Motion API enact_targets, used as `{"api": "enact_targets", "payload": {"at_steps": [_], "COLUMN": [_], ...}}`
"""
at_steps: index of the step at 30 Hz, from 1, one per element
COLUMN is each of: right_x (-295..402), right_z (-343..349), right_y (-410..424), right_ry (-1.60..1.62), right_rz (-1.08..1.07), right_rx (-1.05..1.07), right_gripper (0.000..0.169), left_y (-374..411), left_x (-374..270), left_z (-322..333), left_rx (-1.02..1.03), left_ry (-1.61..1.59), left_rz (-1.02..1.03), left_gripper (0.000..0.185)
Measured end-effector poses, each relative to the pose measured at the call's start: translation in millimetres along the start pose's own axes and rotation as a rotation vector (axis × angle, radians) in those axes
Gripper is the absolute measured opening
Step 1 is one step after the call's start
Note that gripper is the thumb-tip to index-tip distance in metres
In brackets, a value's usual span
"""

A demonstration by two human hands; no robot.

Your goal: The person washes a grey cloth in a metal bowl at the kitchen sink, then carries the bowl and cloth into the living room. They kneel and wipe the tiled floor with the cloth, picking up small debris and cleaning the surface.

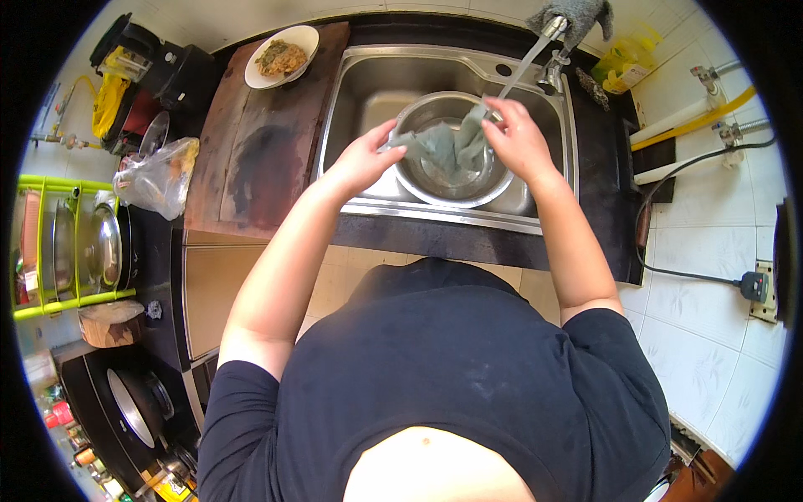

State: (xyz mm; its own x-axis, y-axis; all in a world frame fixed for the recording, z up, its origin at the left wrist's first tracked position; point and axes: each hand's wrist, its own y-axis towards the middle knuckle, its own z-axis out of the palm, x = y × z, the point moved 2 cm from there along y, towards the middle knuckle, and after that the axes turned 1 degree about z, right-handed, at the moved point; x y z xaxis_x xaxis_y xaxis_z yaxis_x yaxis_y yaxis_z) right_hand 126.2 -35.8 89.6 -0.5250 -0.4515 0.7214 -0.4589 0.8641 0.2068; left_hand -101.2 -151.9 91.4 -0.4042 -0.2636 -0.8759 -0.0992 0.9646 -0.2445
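Note:
A wet grey-green cloth [439, 145] is stretched between my two hands over a round stainless steel basin [461, 199]. My left hand [369, 157] pinches its left end beside the basin's rim. The other end is in the fingers of my right hand [517, 135], at the basin's right side. The basin stands inside a stainless steel sink [370, 113] and has some water at its bottom. From the tap [554, 29] a stream of water runs down close to my right fingers. Part of the basin's inside is hidden behind the cloth.
Left of the sink lies a wooden board [251, 144] with a white bowl [309, 42] of food on it. A grey cloth [586, 25] hangs over the tap. Behind on the right stands a yellow bottle [621, 66]. A black cable [674, 271] runs along the right wall.

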Motion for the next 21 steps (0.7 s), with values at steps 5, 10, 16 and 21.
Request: {"api": "enact_targets", "payload": {"at_steps": [5, 10, 16, 21], "right_x": [-51.9, -56.3, -14.9, 38.4], "right_z": [30.3, 44.2, 76.8, 107.0], "right_y": [-37.6, -64.6, -64.9, -63.6], "right_ry": [-0.039, -0.117, -0.094, -0.084], "right_rz": [0.08, 0.13, 0.057, -0.039], "right_rx": [0.233, 0.365, 0.474, 0.563], "right_gripper": [0.033, 0.03, 0.031, 0.03], "left_y": [-65.9, -139.8, -191.6, -217.7], "left_x": [75.3, 115.6, 152.0, 172.1], "left_z": [-20.3, -23.3, -26.2, -33.4], "left_rx": [-0.215, -0.433, -0.543, -0.574], "left_ry": [-0.185, -0.454, -0.584, -0.626], "left_rz": [-0.116, -0.164, -0.188, -0.182], "left_gripper": [0.034, 0.021, 0.017, 0.023]}}
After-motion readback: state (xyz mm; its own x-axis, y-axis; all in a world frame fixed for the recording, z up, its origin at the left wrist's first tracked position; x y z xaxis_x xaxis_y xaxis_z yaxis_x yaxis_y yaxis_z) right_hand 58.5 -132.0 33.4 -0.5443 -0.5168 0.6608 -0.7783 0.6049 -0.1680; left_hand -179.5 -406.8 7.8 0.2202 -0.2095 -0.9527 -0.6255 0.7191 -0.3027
